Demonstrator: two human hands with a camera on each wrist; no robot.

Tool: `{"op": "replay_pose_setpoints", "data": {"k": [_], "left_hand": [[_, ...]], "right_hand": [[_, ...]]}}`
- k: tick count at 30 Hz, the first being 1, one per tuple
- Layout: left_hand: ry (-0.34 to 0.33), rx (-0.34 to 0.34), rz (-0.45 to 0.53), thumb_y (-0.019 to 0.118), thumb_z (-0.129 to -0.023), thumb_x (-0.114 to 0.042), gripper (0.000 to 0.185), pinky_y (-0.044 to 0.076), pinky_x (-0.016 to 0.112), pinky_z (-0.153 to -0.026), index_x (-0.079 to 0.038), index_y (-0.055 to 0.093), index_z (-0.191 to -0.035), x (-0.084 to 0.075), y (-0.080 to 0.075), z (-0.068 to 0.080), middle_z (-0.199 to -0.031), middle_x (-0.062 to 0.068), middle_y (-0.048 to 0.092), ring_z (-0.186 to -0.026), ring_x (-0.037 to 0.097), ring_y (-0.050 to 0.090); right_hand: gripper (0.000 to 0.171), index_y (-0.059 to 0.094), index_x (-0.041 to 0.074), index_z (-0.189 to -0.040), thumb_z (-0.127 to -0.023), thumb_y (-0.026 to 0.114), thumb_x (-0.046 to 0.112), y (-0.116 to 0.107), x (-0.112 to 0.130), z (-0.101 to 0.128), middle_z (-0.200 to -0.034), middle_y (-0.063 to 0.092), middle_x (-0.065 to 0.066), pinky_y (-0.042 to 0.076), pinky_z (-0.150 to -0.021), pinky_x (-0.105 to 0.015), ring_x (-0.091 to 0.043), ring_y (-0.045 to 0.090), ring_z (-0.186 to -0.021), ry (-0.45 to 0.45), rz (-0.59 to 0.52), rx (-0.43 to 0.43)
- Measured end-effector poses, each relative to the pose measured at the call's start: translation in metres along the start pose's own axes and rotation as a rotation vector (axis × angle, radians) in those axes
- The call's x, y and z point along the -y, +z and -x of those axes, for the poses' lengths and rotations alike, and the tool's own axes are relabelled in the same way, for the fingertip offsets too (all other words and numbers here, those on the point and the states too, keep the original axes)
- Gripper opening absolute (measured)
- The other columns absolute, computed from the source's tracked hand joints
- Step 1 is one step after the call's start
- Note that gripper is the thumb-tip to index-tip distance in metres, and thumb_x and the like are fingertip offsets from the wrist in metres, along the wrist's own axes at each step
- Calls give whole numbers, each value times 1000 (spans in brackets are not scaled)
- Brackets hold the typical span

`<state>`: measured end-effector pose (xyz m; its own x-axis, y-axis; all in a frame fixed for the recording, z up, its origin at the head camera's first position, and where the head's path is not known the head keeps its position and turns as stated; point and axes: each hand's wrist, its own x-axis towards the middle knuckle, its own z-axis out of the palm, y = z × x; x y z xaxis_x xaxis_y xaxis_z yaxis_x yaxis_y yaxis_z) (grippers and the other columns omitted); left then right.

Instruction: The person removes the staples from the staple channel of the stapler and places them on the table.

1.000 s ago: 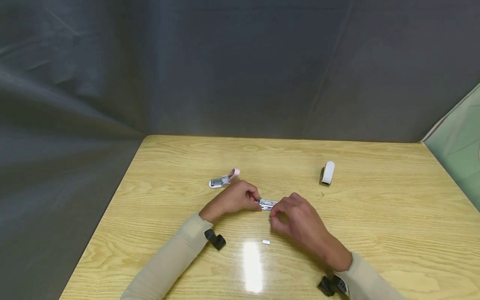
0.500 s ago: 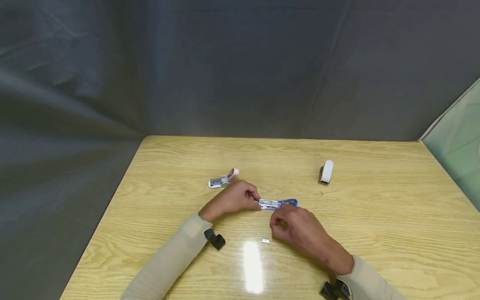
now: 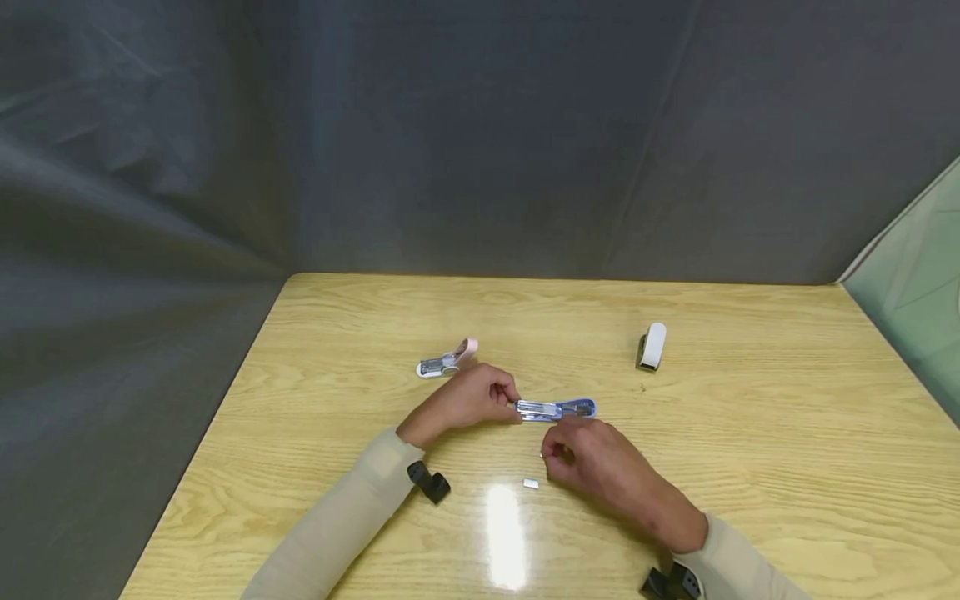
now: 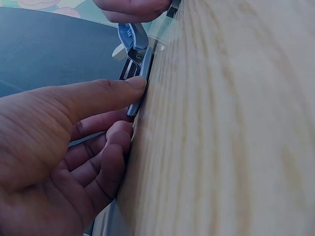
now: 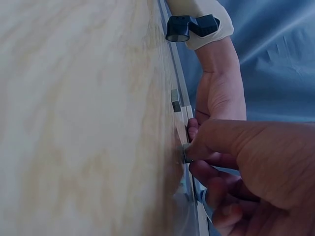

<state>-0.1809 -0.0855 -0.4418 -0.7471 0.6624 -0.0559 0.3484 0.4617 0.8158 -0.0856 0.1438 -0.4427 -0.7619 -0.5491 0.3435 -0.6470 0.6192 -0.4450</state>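
A blue stapler (image 3: 577,407) lies opened out on the table, its metal staple channel facing up. My left hand (image 3: 471,395) pinches the left end of it, thumb and index finger on either side, as the left wrist view shows with the stapler (image 4: 138,56). Just in front of the stapler, my right hand (image 3: 603,458) pinches a small strip of staples (image 5: 186,153) between thumb and finger, close to the tabletop. Most of that strip is hidden by the fingers. Another short staple strip (image 3: 531,483) lies on the table, nearer to me.
Behind my left hand lies an opened pink and white stapler (image 3: 442,363). A white stapler (image 3: 652,347) stands farther back on the right. The wooden table (image 3: 360,317) ends at a dark curtain (image 3: 480,150) at the back and left.
My right hand has drawn back from the stapler toward me, uncovering its blue right end. The left hand keeps its hold at the same spot.
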Motion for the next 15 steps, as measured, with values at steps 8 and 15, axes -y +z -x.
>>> {"op": "replay_pose_setpoints", "data": {"k": [8, 15], "left_hand": [[23, -4, -12, 85, -86, -9, 13, 48, 24, -64, -9, 74, -93, 2, -1, 1, -73, -3, 61, -67, 7, 55], [42, -4, -29, 87, -85, -11, 21, 49, 24, -67, -7, 74, -102, -1, 0, 1, -71, -3, 60, -64, 6, 53]], "right_hand": [[21, 68, 17, -81, -80, 76, -2, -2, 0, 0, -78, 56, 14, 46, -60, -21, -2, 50, -70, -20, -21, -19], [23, 67, 17, -82, -80, 73, -5, -9, -3, 6, -78, 55, 13, 46, -59, -21, -3, 51, -68, 18, -51, -32]]}}
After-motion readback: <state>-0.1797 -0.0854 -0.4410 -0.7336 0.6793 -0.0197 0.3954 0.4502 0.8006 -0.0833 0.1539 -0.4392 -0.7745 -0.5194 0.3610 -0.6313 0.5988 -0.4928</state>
